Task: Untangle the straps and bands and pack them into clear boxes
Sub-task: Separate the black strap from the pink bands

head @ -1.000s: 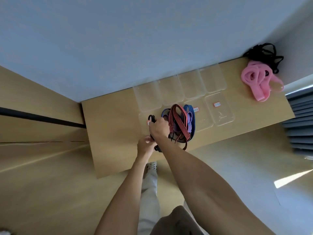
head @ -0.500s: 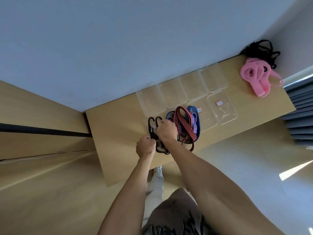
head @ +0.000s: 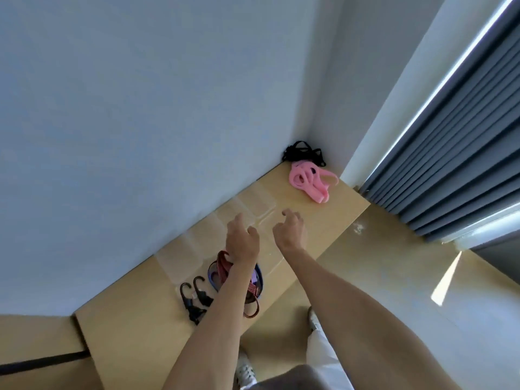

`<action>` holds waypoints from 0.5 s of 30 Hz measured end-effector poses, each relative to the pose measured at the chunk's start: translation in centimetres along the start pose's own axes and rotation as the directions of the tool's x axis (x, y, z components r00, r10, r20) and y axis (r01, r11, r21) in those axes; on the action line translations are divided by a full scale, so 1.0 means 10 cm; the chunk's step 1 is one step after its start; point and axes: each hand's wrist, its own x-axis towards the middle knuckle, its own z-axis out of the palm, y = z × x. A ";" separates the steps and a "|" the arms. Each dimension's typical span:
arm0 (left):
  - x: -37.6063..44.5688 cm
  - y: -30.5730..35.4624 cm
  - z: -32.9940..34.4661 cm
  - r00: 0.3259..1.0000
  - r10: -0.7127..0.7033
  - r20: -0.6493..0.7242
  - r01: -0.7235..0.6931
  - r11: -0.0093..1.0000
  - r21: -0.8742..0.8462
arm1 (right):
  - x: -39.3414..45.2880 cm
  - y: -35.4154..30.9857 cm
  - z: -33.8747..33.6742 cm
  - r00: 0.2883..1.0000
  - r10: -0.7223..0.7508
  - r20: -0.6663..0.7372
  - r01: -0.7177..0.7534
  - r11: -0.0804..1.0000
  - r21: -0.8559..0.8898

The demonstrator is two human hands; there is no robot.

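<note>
While both hands [head: 264,235] hover empty, pink bands [head: 308,180] lie well beyond.

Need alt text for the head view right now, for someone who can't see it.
Both empty hands, left and right, reach over clear boxes on a wooden table toward a pink band pile. Black hooks and striped straps lie nearer.

Both hands have let go of the black cord with two hooks [head: 194,298], which now lies on the light wooden table [head: 132,327]. The left hand [head: 242,240] and right hand [head: 289,231] have moved toward 1 o'clock, fingers loose, holding nothing, over the clear plastic boxes [head: 253,202].
</note>
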 end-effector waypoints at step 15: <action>0.98 2.24 1.61 0.936 0.335 -0.112 -0.330 0.942 0.063 | 2.32 0.57 -1.78 0.893 -0.445 0.072 0.451 0.876 -0.171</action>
